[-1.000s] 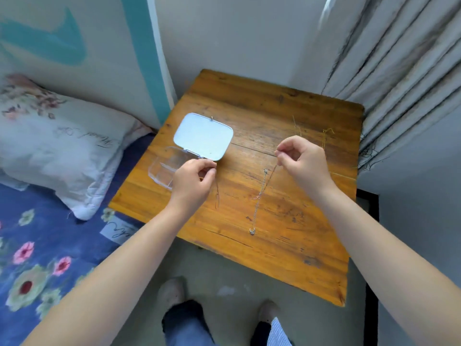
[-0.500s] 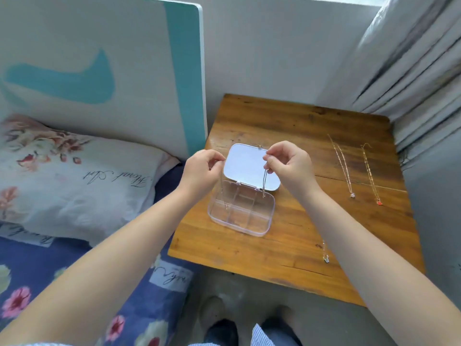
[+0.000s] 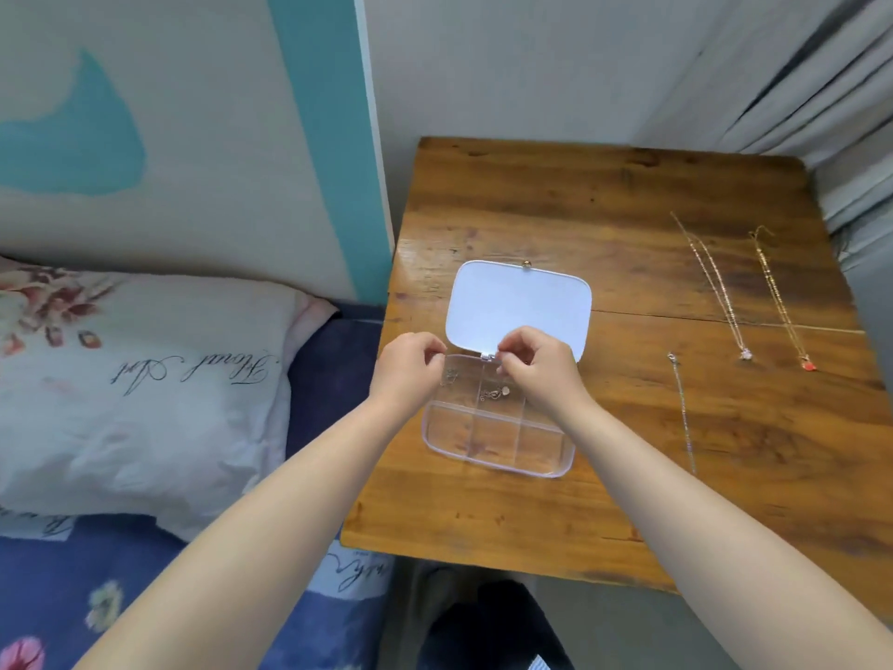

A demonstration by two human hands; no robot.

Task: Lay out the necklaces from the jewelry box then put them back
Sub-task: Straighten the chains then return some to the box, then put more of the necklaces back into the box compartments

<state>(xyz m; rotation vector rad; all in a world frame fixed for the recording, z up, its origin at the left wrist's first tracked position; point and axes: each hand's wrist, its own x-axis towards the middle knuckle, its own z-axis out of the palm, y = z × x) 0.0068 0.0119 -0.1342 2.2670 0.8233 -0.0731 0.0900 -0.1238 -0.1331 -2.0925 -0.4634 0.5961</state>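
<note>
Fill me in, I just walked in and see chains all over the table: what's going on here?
A person is working over a clear jewelry box whose lid is open on the wooden table. Both the left hand and the right hand have fingers curled over the far compartments, where a small pendant necklace lies. Whether either grip holds its chain is unclear. Three more necklaces lie stretched out on the table to the right.

Soft even daylight, no hard shadows. Glare on the wooden table (image 3: 604, 195) top's left side. Wide-angle bending at edges; slight overall softness, fine detail mushy.
</note>
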